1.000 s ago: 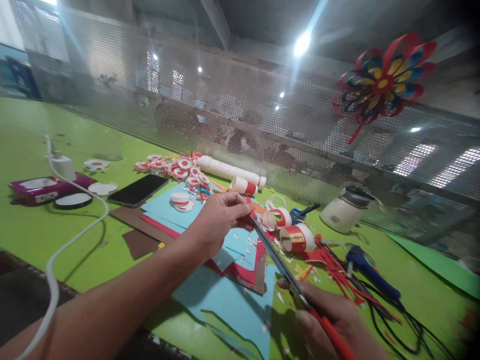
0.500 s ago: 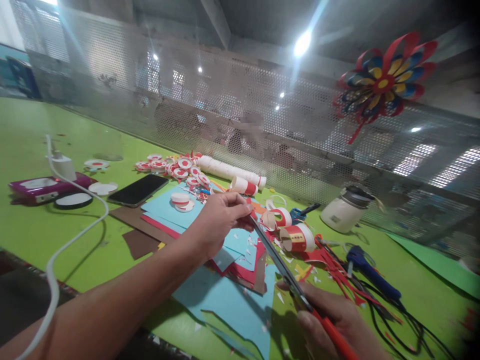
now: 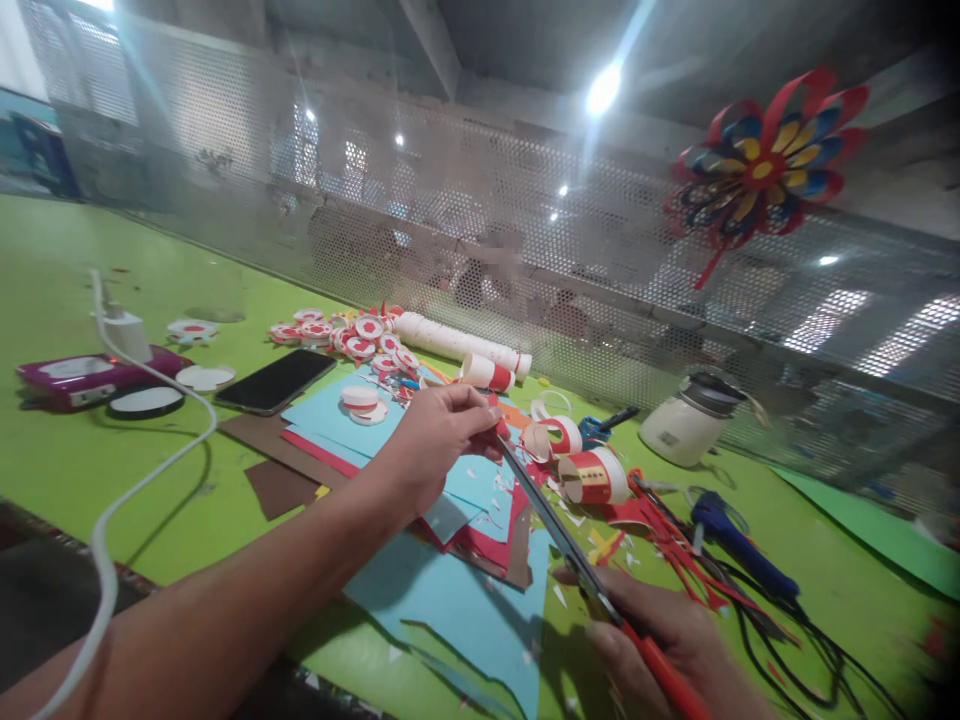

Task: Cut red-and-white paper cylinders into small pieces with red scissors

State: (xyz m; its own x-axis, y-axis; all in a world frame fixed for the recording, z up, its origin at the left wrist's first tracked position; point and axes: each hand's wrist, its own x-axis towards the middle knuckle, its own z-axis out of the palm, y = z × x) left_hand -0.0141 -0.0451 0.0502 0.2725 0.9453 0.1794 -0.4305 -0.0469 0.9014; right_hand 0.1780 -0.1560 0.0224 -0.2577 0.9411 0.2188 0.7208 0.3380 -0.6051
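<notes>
My left hand (image 3: 442,430) is closed in a pinch over the stack of coloured paper, holding a small piece of red paper (image 3: 501,428) at its fingertips. In my right hand (image 3: 667,625), lower right, are scissors (image 3: 559,530) with red handles. Their long blades point up and left, and the tips meet the red paper at my left fingers. Beneath lie light blue sheets (image 3: 480,610) over red and brown ones, strewn with tiny paper scraps. A small white and red paper roll (image 3: 361,402) sits on the blue paper beyond my left wrist.
Cut paper cups (image 3: 596,477) and red strips (image 3: 675,545) lie to the right, near a blue glue gun (image 3: 746,545) and a cream flask (image 3: 691,420). Left are a phone (image 3: 277,380), a purple box (image 3: 90,378) and a white cable (image 3: 135,495). Red-white discs (image 3: 360,340) are piled behind; a perforated screen (image 3: 450,220) backs the table.
The scissors and my right hand have shifted slightly left, with the blades a little less apart from the red paper. My left hand stays almost in place, still pinching.
</notes>
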